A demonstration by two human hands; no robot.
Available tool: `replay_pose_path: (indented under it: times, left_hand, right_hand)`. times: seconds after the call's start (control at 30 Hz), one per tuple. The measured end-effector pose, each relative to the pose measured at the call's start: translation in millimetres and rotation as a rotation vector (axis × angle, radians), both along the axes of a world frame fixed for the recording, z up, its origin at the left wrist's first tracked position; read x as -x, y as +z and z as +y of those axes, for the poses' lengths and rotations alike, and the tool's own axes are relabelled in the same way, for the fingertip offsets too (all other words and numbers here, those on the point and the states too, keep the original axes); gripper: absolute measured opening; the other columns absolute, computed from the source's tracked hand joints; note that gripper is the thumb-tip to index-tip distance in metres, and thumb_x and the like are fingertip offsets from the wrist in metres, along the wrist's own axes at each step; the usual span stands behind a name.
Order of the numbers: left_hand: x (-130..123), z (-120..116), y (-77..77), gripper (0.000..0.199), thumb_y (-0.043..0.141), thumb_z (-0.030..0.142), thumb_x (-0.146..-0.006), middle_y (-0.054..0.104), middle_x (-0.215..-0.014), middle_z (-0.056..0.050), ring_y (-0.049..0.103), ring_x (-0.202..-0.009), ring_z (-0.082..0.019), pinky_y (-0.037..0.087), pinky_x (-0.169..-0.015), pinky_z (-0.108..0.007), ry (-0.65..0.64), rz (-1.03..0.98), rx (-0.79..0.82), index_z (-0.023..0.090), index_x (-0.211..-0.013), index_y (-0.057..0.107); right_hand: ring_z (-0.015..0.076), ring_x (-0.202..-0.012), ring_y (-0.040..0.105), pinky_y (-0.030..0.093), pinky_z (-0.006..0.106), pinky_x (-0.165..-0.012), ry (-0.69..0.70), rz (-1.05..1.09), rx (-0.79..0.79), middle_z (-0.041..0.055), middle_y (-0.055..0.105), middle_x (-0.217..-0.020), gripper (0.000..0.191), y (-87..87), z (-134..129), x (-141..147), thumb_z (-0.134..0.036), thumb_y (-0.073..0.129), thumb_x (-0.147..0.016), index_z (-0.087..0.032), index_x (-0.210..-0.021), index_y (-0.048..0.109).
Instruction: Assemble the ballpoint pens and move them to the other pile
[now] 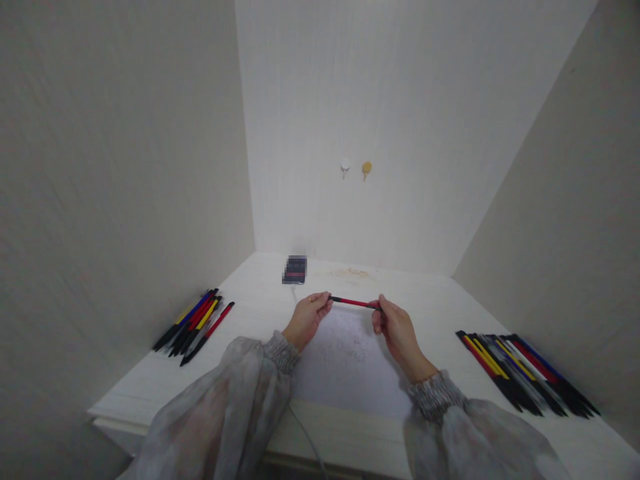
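Note:
A red pen with black ends (354, 303) is held nearly level above a pale sheet (345, 373) on the white table (260, 293). The fingertips of my left hand (307, 319) pinch its left end. Around its right end, the fingers of my right hand (397, 328) are closed. At the left lies a group of pens (193, 323) in red, yellow, blue and black. Another row of pens (525, 373), with red, yellow, white and blue barrels and black ends, lies at the right.
A dark, pixelated object (295, 269) sits near the back wall, with a cable running from it. Walls stand at the left, back and right. Two hooks, one white (345, 167) and one yellow (367, 169), are on the back wall. Another cable (307, 437) crosses the front edge.

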State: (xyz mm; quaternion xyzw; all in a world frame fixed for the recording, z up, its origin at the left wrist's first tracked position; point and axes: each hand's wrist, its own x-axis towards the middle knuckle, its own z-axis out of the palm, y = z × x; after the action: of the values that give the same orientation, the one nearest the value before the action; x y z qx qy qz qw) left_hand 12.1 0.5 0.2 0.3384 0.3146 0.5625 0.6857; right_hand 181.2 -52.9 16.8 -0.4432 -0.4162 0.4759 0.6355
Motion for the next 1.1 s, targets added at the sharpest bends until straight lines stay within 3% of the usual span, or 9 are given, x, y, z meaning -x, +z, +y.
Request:
replay_pose_path:
  times: [0.2,0.4,0.5,0.63,0.73,0.83,0.9,0.97,1.1]
  left_hand:
    - [3,6,-7.2,0.003,0.06,0.015,-0.067,0.062,-0.077,-0.003,0.058,-0.074,-0.011,0.046,-0.079,-0.026,0.094,0.025,-0.009,0.013,-0.068,0.058]
    - [6,7,-3.3,0.007,0.06,0.019,-0.068,0.06,-0.067,-0.002,0.058,-0.075,-0.014,0.047,-0.075,-0.025,0.143,0.089,0.072,0.014,-0.064,0.056]
    - [5,7,-2.2,0.008,0.061,0.019,-0.066,0.059,-0.065,-0.001,0.058,-0.07,-0.011,0.046,-0.075,-0.023,0.126,0.046,0.051,0.014,-0.063,0.056]
    - [5,7,-4.6,0.01,0.063,0.02,-0.065,0.057,-0.064,0.0,0.056,-0.065,-0.009,0.046,-0.074,-0.021,0.091,0.039,0.023,0.013,-0.064,0.056]
    - [5,7,-5.9,0.011,0.063,0.021,-0.064,0.057,-0.064,0.0,0.056,-0.065,-0.009,0.046,-0.073,-0.022,0.1,0.048,0.02,0.012,-0.065,0.055]
    - [4,7,-5.7,0.013,0.062,0.023,-0.065,0.056,-0.062,0.0,0.056,-0.066,-0.009,0.045,-0.072,-0.022,0.109,0.066,0.021,0.013,-0.062,0.054]
    - [4,6,-5.2,0.014,0.063,0.024,-0.064,0.056,-0.061,0.0,0.055,-0.064,-0.009,0.045,-0.072,-0.021,0.095,0.055,0.022,0.013,-0.061,0.054]
    - [3,5,-4.9,0.016,0.065,0.024,-0.063,0.055,-0.061,0.001,0.054,-0.062,-0.008,0.045,-0.071,-0.021,0.079,0.039,0.028,0.013,-0.062,0.054]
    - [3,5,-4.9,0.017,0.065,0.025,-0.063,0.054,-0.061,0.001,0.054,-0.061,-0.007,0.045,-0.071,-0.021,0.071,0.052,0.023,0.013,-0.061,0.053]
  right_hand:
    - [0.011,-0.043,0.051,0.042,0.025,-0.045,0.014,-0.201,0.022,0.001,0.058,-0.054,0.029,-8.8,5,-2,-0.043,0.06,-0.062,-0.015,-0.069,0.054]
    - [0.0143,-0.063,0.056,0.044,0.029,-0.065,-0.058,-0.522,-0.152,0.0013,0.061,-0.067,0.021,-11.1,7,-2,-0.035,0.061,-0.062,-0.018,-0.074,0.059]
    - [0.0145,-0.066,0.057,0.046,0.029,-0.064,0.001,-0.364,-0.069,0.004,0.063,-0.076,0.03,-7.4,4,-2,-0.041,0.06,-0.064,-0.017,-0.082,0.059]
    - [0.0104,-0.04,0.05,0.042,0.025,-0.041,0.159,-0.164,0.203,0.0043,0.059,-0.054,0.038,-4.9,1,-2,-0.049,0.051,-0.069,-0.012,-0.07,0.057]
    - [0.0099,-0.05,0.054,0.044,0.022,-0.049,0.112,-0.16,0.112,0.0028,0.061,-0.061,0.024,-5.4,2,-3,-0.033,0.068,-0.055,-0.014,-0.057,0.054]
    - [0.0127,-0.064,0.058,0.047,0.025,-0.06,0.09,-0.051,0.067,0.0016,0.063,-0.073,0.023,-6.1,3,-4,-0.027,0.069,-0.053,-0.017,-0.068,0.056]
    - [0.0138,-0.057,0.058,0.047,0.029,-0.055,0.168,0.019,0.178,0.0026,0.062,-0.069,0.024,-7.2,4,-4,-0.036,0.062,-0.063,-0.017,-0.076,0.055]
    - [0.0125,-0.046,0.054,0.046,0.028,-0.046,0.227,0.009,0.273,0.0031,0.061,-0.06,0.025,-8.5,4,-4,-0.039,0.057,-0.067,-0.015,-0.073,0.054]
    - [0.0083,-0.049,0.054,0.045,0.019,-0.049,0.151,-0.02,0.166,-0.0005,0.059,-0.058,0.019,-8.8,4,-3,-0.016,0.07,-0.052,-0.014,-0.063,0.054]
